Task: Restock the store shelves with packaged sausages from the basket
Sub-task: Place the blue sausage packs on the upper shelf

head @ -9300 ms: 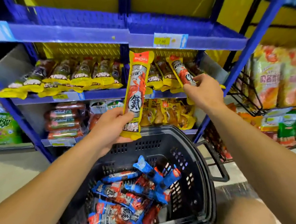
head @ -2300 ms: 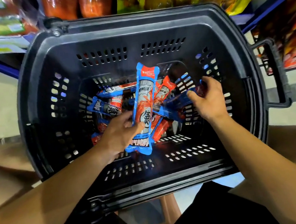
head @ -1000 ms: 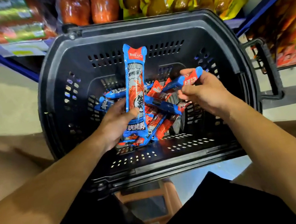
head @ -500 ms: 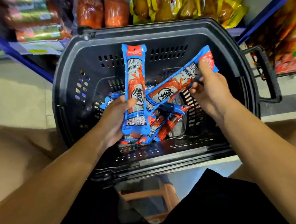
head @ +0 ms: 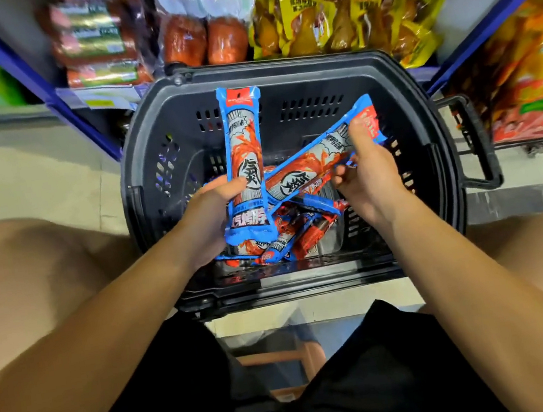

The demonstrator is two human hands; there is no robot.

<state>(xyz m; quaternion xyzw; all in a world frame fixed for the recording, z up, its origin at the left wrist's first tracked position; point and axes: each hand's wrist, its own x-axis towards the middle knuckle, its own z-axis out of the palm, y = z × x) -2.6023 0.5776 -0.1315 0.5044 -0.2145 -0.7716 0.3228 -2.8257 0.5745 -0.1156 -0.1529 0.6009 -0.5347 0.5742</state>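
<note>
Black basket (head: 141, 174): on the floor, just before the blue shelf (head: 51, 93).
Upright sausage pack (head: 243, 147): above the basket, gripped at its lower end by the left hand (head: 209, 217).
Slanted sausage pack (head: 319, 161): above the basket, pinched by the right hand (head: 367, 172), its lower end touching the upright pack.
Loose packs (head: 298, 233): on the basket floor.
Yellow bags (head: 341, 13): on the shelf beyond the basket.

Pale tiled floor (head: 28, 182), blue shelf frame (head: 487, 18), wooden stool (head: 283, 359) below.
</note>
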